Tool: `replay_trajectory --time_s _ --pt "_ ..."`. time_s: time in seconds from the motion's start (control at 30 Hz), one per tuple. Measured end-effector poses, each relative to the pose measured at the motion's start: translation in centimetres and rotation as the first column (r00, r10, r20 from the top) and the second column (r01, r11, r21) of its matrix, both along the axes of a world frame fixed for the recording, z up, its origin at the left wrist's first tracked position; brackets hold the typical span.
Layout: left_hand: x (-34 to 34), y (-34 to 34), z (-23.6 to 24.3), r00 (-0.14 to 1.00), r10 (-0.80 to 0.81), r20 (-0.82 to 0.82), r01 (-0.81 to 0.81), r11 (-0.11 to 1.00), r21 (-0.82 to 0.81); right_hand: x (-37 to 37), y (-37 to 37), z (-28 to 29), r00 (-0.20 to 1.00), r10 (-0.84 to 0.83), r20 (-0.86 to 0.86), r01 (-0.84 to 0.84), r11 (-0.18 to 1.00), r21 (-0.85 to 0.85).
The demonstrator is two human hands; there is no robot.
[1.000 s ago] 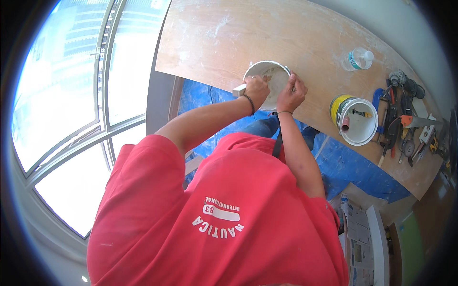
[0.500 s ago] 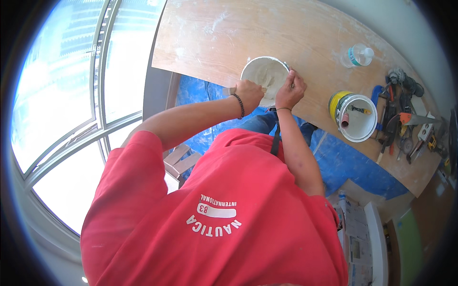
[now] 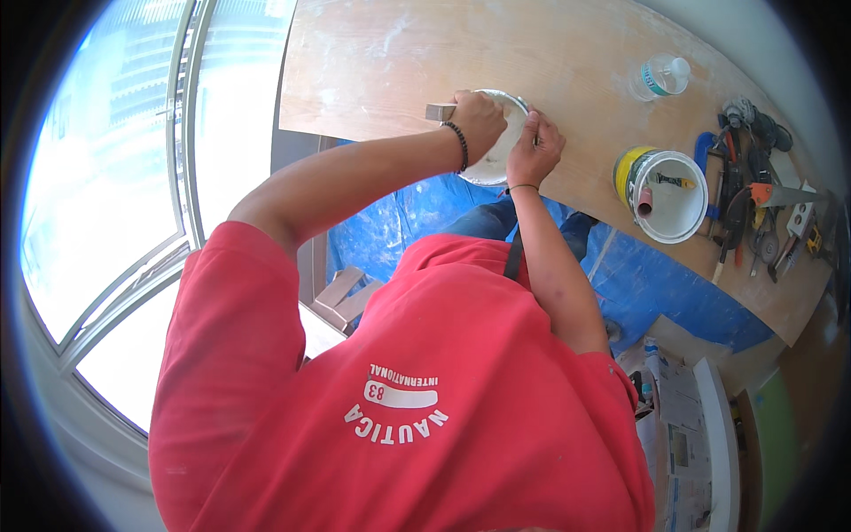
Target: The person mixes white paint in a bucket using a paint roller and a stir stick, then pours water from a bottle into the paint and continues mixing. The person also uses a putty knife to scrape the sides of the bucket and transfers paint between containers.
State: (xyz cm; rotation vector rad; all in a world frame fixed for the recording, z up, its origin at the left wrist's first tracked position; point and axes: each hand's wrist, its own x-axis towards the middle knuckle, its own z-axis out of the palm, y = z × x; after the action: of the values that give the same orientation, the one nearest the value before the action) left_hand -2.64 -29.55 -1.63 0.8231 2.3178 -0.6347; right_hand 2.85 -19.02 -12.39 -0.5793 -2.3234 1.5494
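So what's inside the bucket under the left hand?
Pale material shows inside the bucket. The left hand, gripping a blocky handle, hides part of it; what lies beneath can't be seen.

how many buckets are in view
2. One white bucket is between the left hand and the right hand; a yellow-sided bucket stands farther right on the wooden board. Others could be hidden behind the person's body.

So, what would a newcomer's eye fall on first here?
The red shirt filling the lower middle, and the bright window along the left side. Above the shirt, the left hand grips a tan handle at a white bucket, which the right hand holds by its edge.
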Motion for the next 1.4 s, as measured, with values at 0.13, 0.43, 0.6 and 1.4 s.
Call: replay_trajectory --time_s 0.13,0.43,0.6,1.4 --pt "0.7 -1.2 -2.7 0.993 -0.082 -0.088 0.075 0.994 -0.077 0.1 0.0 -0.4 0.999 -0.021 -0.038 0.022 1.0 0.022" --pt "3.7 -2.0 -2.9 0.857 0.402 0.322 -0.39 0.915 -0.104 -0.3 -0.4 -0.4 0.996 -0.048 -0.075 0.047 0.999 -0.013" --pt "1.0 -2.7 0.0 0.395 0.759 0.517 -0.833 0.533 -0.148 -0.1 0.0 -0.5 0.998 -0.025 -0.063 0.024 0.999 -0.031" --pt "4.1 -4.8 4.7 0.916 0.15 -0.372 0.007 0.921 0.388 0.2 1.6 1.0 0.997 0.026 0.074 -0.035 0.993 0.116"
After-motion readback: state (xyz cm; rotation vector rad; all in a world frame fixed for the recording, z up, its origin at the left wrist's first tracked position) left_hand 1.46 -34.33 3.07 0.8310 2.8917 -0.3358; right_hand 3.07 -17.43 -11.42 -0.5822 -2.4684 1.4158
